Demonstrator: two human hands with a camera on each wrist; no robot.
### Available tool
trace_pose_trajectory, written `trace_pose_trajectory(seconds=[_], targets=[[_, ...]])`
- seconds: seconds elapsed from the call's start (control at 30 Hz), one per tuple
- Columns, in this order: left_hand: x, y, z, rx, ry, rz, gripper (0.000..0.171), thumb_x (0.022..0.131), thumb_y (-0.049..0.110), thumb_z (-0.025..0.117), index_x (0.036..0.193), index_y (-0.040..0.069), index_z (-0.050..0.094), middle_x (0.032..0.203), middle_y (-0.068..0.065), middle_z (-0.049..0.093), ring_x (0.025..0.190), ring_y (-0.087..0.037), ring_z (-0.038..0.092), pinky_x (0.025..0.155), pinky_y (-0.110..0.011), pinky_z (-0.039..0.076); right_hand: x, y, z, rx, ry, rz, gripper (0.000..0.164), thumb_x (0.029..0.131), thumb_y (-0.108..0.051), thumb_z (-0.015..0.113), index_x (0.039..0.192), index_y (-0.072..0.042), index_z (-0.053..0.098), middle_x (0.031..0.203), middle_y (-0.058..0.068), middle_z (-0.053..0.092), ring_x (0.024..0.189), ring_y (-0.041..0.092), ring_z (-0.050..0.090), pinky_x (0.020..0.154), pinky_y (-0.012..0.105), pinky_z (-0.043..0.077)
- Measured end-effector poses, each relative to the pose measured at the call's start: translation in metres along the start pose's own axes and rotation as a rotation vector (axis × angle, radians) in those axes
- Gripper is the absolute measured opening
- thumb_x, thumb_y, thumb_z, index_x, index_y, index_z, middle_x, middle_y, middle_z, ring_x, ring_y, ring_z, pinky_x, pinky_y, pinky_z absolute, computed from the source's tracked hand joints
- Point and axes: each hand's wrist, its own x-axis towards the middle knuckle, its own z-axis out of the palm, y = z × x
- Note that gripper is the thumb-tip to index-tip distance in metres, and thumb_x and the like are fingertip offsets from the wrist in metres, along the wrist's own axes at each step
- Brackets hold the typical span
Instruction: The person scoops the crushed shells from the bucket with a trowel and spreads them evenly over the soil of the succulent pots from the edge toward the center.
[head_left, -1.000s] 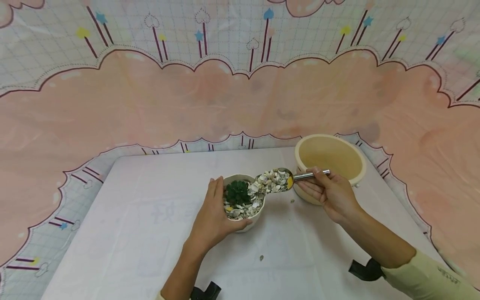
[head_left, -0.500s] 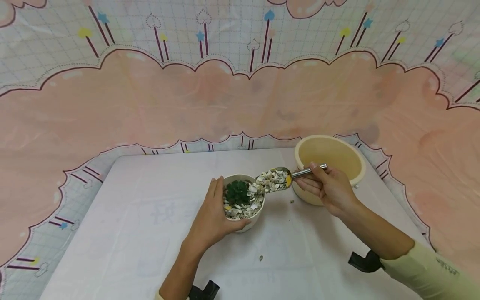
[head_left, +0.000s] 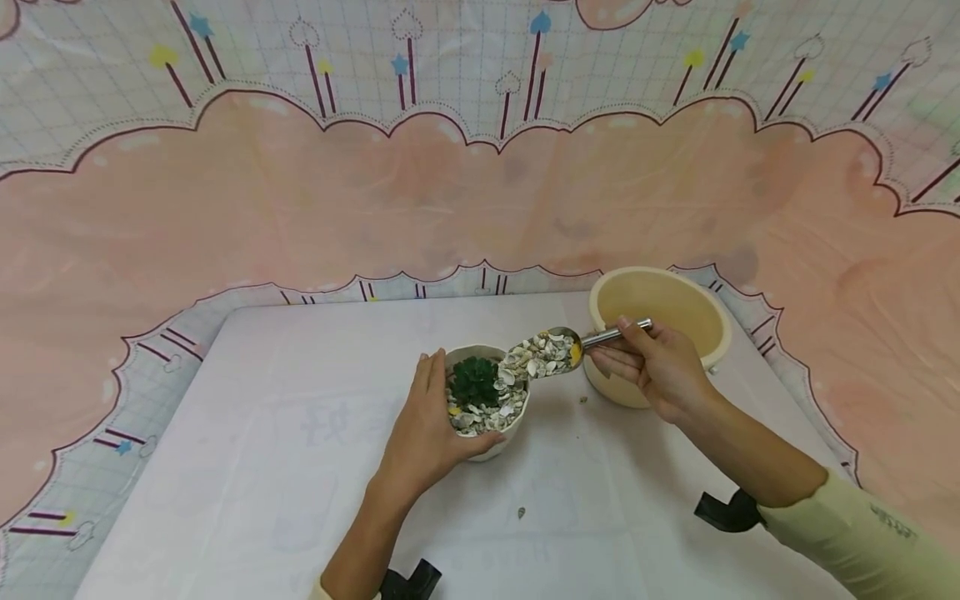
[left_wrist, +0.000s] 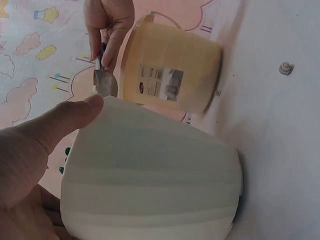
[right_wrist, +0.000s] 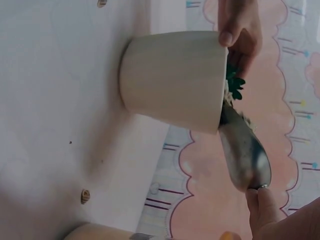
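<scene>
A white plant pot (right_wrist: pixel 175 80) stands on the table, with a green succulent (head_left: pixel 475 381) and pale stone or shell chips (head_left: pixel 480 421) inside it. My left hand (head_left: pixel 427 425) grips the pot at its rim, thumb on the near side and fingers on the far left. In my right hand (head_left: pixel 660 367) is the handle of a metal scoop (right_wrist: pixel 245 152), pinched between thumb and fingers. The scoop is heaped with the same chips (head_left: pixel 543 354), and its tip lies over the pot's right rim, tilted down toward the succulent.
A cream bucket (left_wrist: pixel 170 65) with a label on its side stands behind my right hand. Small loose pieces, one of them a little spiral shell (left_wrist: pixel 286 68), lie on the white tabletop (head_left: pixel 300 467). A patterned cloth (head_left: pixel 450 200) hangs behind the table.
The scoop and right hand have shifted slightly up and left, with the handle end raised a little. My left hand keeps its hold on the pot.
</scene>
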Motion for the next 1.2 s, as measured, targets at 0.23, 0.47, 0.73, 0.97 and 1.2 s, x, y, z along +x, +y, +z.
trace_pose_trajectory(seconds=[0.23,0.47,0.73,0.97,1.2], targets=[[0.004,-0.002,-0.004,-0.028,-0.047,-0.016,0.128,0.073,0.042,0.098,0.164,-0.005,0.022,0.168,-0.028,0.023,0.156,-0.045,0.021,0.113,-0.062,0.039,0.003,-0.002,0.0,-0.004,-0.001,0.013,0.026,0.109,-0.017,0.057,0.119,0.007,0.063,0.103,0.015,0.078,0.094,0.024,0.078,0.087,0.035,0.058],[0.002,0.003,-0.001,-0.019,-0.056,-0.043,0.133,0.072,0.044,0.098,0.165,-0.005,0.016,0.171,-0.026,0.016,0.159,-0.041,0.01,0.116,-0.06,0.035,0.004,-0.005,-0.002,0.004,-0.015,0.01,0.022,0.11,-0.017,0.056,0.107,0.0,0.07,0.103,0.015,0.078,0.095,0.024,0.078,0.087,0.035,0.058],[0.004,0.0,0.002,0.006,-0.043,-0.021,0.133,0.071,0.046,0.098,0.164,-0.006,0.02,0.169,-0.025,0.02,0.158,-0.041,0.014,0.119,-0.057,0.033,0.002,-0.008,-0.003,0.035,-0.029,0.012,0.022,0.109,-0.015,0.057,0.103,0.0,0.073,0.103,0.017,0.078,0.094,0.024,0.078,0.087,0.035,0.059],[0.011,-0.009,-0.004,-0.061,-0.126,-0.017,0.135,0.071,0.041,0.099,0.167,-0.001,0.015,0.171,-0.023,0.017,0.158,-0.04,0.014,0.118,-0.06,0.032,0.006,-0.008,-0.003,0.031,-0.035,0.004,0.022,0.11,-0.014,0.056,0.105,0.001,0.071,0.102,0.017,0.078,0.095,0.024,0.078,0.087,0.035,0.059],[0.014,-0.007,-0.009,-0.073,-0.16,-0.026,0.137,0.07,0.041,0.1,0.168,0.001,0.012,0.173,-0.021,0.013,0.16,-0.036,0.005,0.119,-0.061,0.031,0.011,-0.01,-0.001,0.016,-0.033,-0.004,0.02,0.11,-0.013,0.055,0.106,0.002,0.068,0.1,0.017,0.078,0.093,0.023,0.078,0.086,0.034,0.059]])
